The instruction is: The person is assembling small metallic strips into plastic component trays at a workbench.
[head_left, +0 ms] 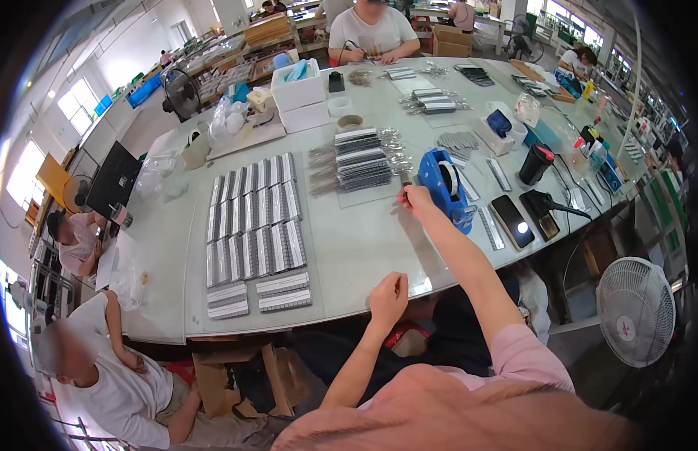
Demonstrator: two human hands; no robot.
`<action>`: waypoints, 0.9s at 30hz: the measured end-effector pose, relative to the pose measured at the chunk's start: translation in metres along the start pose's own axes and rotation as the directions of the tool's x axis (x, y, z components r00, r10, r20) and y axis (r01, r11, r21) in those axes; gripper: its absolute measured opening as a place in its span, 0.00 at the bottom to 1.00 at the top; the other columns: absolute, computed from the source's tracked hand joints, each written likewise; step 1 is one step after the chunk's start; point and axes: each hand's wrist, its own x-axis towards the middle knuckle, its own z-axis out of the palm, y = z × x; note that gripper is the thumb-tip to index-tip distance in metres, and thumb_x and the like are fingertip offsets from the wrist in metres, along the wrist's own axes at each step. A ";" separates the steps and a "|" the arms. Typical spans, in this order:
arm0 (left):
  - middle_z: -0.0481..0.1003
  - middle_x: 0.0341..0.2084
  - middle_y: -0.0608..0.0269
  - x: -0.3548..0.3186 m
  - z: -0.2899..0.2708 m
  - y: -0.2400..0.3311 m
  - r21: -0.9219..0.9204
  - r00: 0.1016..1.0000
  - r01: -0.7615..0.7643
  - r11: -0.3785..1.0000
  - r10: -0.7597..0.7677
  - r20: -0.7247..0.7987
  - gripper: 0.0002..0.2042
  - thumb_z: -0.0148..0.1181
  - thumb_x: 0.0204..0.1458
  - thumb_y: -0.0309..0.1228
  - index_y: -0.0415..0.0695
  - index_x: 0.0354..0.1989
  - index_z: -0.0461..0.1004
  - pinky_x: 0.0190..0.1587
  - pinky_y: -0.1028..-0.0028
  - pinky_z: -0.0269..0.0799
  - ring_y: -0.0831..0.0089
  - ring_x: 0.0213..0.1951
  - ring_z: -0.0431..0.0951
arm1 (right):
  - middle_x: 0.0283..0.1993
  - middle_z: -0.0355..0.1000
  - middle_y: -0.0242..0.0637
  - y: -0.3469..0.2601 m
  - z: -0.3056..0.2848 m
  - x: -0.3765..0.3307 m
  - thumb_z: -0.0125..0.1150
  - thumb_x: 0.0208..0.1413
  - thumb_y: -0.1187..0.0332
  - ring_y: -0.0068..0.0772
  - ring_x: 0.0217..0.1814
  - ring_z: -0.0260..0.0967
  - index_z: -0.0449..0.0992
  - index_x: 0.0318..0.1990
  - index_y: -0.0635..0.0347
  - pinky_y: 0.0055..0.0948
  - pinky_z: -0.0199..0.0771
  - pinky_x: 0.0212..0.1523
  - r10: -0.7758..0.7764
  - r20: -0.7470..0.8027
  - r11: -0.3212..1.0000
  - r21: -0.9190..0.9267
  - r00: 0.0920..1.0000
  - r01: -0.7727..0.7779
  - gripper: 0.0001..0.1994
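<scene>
Head cam, looking down over a big pale surface [364, 248]. The right hand [415, 199] is stretched far out, fingers pinched together right next to the blue tape dispenser [448, 186], at the near edge of the stack of grey strips with wire leads [360, 159]. Something small seems to be nipped between the fingertips, but it's too tiny to tell what. The left hand [389, 295] hangs back over the near edge of the surface, loosely curled with thumb meeting fingers; can't tell if anything is in it. To the left lie neat rows of grey strips [253, 222]. Right of the dispenser there's a dark phone [512, 220] and a black cup [535, 163]. A white floor fan [636, 310] stands off the right side.
</scene>
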 end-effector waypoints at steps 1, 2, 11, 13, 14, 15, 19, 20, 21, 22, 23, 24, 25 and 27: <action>0.71 0.17 0.54 0.000 0.001 0.000 -0.004 1.000 -0.003 1.000 0.003 -0.002 0.06 0.59 0.54 0.26 0.41 0.27 0.71 0.22 0.64 0.67 0.55 0.20 0.73 | 0.25 0.74 0.37 -0.003 -0.002 0.008 0.50 0.56 0.70 0.22 0.19 0.67 0.75 0.29 0.64 0.21 0.61 0.16 -0.032 -0.020 0.998 -0.063 0.999 0.030 0.09; 0.72 0.18 0.54 0.001 0.002 0.000 -0.002 1.000 -0.022 1.000 0.022 -0.003 0.05 0.59 0.54 0.27 0.41 0.27 0.73 0.22 0.67 0.67 0.58 0.19 0.74 | 0.25 0.74 0.37 -0.008 -0.004 0.016 0.50 0.56 0.70 0.22 0.19 0.67 0.75 0.29 0.64 0.21 0.61 0.16 -0.037 -0.026 0.997 -0.062 0.999 0.036 0.09; 0.71 0.17 0.57 -0.003 0.007 -0.001 0.028 0.998 -0.050 0.998 0.051 -0.025 0.05 0.60 0.54 0.27 0.42 0.27 0.73 0.21 0.67 0.67 0.61 0.18 0.73 | 0.18 0.73 0.45 -0.016 0.017 0.008 0.50 0.51 0.69 0.37 0.19 0.73 0.76 0.23 0.67 0.36 0.72 0.24 -0.497 -0.071 0.804 -0.413 0.865 0.428 0.12; 0.71 0.16 0.58 -0.004 0.010 0.000 0.011 0.998 -0.048 0.999 0.048 -0.042 0.06 0.60 0.53 0.26 0.43 0.25 0.71 0.20 0.66 0.65 0.60 0.18 0.72 | 0.22 0.74 0.51 -0.019 0.010 0.010 0.50 0.54 0.67 0.48 0.26 0.76 0.76 0.27 0.66 0.43 0.75 0.34 -0.519 0.008 0.691 -0.584 0.855 0.425 0.12; 0.71 0.16 0.58 -0.003 0.010 0.001 0.011 0.998 -0.060 0.998 0.060 -0.033 0.06 0.60 0.52 0.26 0.43 0.25 0.71 0.20 0.66 0.65 0.61 0.17 0.72 | 0.26 0.75 0.53 -0.018 0.008 0.012 0.51 0.55 0.66 0.53 0.30 0.75 0.76 0.29 0.65 0.46 0.74 0.37 -0.610 0.013 0.591 -0.659 0.792 0.466 0.12; 0.71 0.17 0.59 -0.002 0.008 0.000 0.024 0.998 -0.061 0.998 0.062 -0.032 0.06 0.61 0.52 0.26 0.43 0.25 0.71 0.20 0.67 0.66 0.62 0.17 0.72 | 0.29 0.75 0.54 -0.018 0.016 0.006 0.51 0.56 0.64 0.57 0.34 0.75 0.76 0.32 0.65 0.49 0.73 0.40 -0.687 0.046 0.481 -0.720 0.725 0.501 0.12; 0.72 0.18 0.60 0.002 0.005 -0.002 0.018 0.994 -0.089 0.996 0.090 -0.055 0.05 0.61 0.51 0.25 0.44 0.26 0.71 0.20 0.68 0.66 0.62 0.17 0.72 | 0.30 0.74 0.53 -0.027 0.020 -0.011 0.53 0.57 0.67 0.60 0.34 0.73 0.72 0.38 0.62 0.52 0.72 0.35 -0.769 0.205 0.159 -0.856 0.605 0.492 0.08; 0.72 0.18 0.60 0.004 0.007 -0.005 0.007 0.994 -0.095 0.995 0.095 -0.054 0.05 0.61 0.50 0.26 0.44 0.26 0.71 0.20 0.68 0.66 0.62 0.17 0.72 | 0.30 0.74 0.53 -0.028 0.017 -0.011 0.53 0.57 0.67 0.60 0.34 0.73 0.72 0.38 0.62 0.52 0.72 0.35 -0.760 0.218 0.151 -0.857 0.612 0.493 0.08; 0.72 0.18 0.60 0.003 0.008 -0.006 0.001 0.994 -0.094 0.996 0.094 -0.052 0.05 0.61 0.50 0.26 0.44 0.26 0.71 0.20 0.68 0.66 0.62 0.17 0.72 | 0.31 0.75 0.51 -0.030 0.016 -0.011 0.55 0.55 0.68 0.56 0.34 0.75 0.71 0.38 0.63 0.48 0.75 0.35 -0.744 0.288 0.012 -0.897 0.603 0.443 0.08; 0.72 0.18 0.60 0.003 0.009 -0.006 -0.004 0.994 -0.097 0.995 0.097 -0.050 0.05 0.61 0.50 0.26 0.44 0.26 0.71 0.20 0.68 0.66 0.62 0.17 0.72 | 0.32 0.75 0.49 -0.032 0.015 -0.012 0.56 0.54 0.69 0.53 0.35 0.76 0.69 0.38 0.63 0.44 0.77 0.34 -0.721 0.354 -0.129 -0.913 0.596 0.387 0.08; 0.72 0.18 0.60 0.003 0.009 -0.006 -0.010 0.995 -0.087 0.996 0.087 -0.055 0.06 0.61 0.51 0.26 0.44 0.26 0.71 0.20 0.68 0.66 0.62 0.17 0.72 | 0.35 0.75 0.45 -0.037 0.017 -0.025 0.60 0.50 0.72 0.47 0.35 0.78 0.68 0.39 0.62 0.38 0.79 0.33 -0.681 0.419 -0.258 -0.905 0.600 0.338 0.11; 0.72 0.18 0.60 0.003 0.009 -0.006 -0.012 0.995 -0.086 0.996 0.085 -0.058 0.06 0.61 0.51 0.26 0.44 0.26 0.71 0.20 0.68 0.66 0.62 0.17 0.72 | 0.35 0.75 0.45 -0.037 0.016 -0.024 0.60 0.50 0.72 0.47 0.35 0.78 0.68 0.39 0.62 0.38 0.79 0.33 -0.680 0.422 -0.263 -0.903 0.599 0.339 0.11; 0.71 0.18 0.60 0.003 0.009 -0.005 -0.017 0.994 -0.092 0.996 0.091 -0.053 0.06 0.61 0.51 0.26 0.44 0.25 0.70 0.20 0.68 0.66 0.62 0.17 0.72 | 0.35 0.75 0.45 -0.039 0.014 -0.022 0.61 0.49 0.72 0.47 0.35 0.78 0.67 0.40 0.61 0.38 0.79 0.33 -0.683 0.419 -0.302 -0.908 0.598 0.292 0.12; 0.71 0.18 0.60 0.000 0.007 -0.006 -0.020 0.993 -0.103 0.994 0.102 -0.057 0.06 0.61 0.50 0.26 0.44 0.25 0.70 0.20 0.68 0.66 0.62 0.17 0.71 | 0.36 0.74 0.44 -0.050 0.013 -0.033 0.63 0.48 0.72 0.47 0.35 0.78 0.67 0.40 0.61 0.37 0.79 0.33 -0.691 0.422 -0.342 -0.906 0.587 0.248 0.13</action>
